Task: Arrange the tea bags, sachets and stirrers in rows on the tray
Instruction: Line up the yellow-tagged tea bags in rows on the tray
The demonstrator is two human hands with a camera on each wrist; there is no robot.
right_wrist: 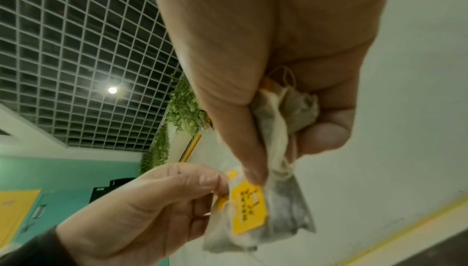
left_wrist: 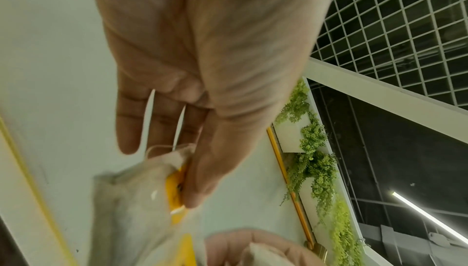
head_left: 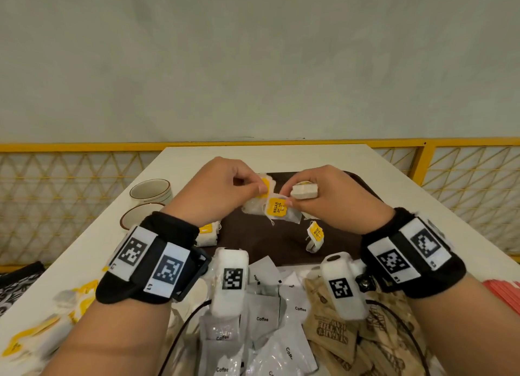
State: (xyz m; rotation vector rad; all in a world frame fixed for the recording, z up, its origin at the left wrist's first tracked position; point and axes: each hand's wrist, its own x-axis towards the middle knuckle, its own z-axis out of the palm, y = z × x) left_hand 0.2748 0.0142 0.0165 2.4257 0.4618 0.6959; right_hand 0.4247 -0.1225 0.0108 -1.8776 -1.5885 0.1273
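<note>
Both hands hover over a dark brown tray (head_left: pixel 253 249). My left hand (head_left: pixel 260 190) pinches a tea bag (left_wrist: pixel 131 200) by its yellow tag between thumb and fingers. My right hand (head_left: pixel 288 202) pinches a second tea bag (right_wrist: pixel 286 210) with a yellow "RELAX" tag (head_left: pixel 277 208), and its curled fingers hold a folded tea bag (head_left: pixel 304 191) against the palm. The two pinched bags hang close together; their strings may be tangled. One tea bag (head_left: pixel 315 235) lies on the tray, and another (head_left: pixel 208 233) lies at its left edge.
White coffee sachets (head_left: pixel 261 316) and brown sugar sachets (head_left: pixel 337 327) are heaped in front of the tray. Blurred yellow-tagged tea bags (head_left: pixel 70 299) lie front left, red stirrers (head_left: pixel 503 288) at the right edge. Two cups (head_left: pixel 150 191) stand left of the tray.
</note>
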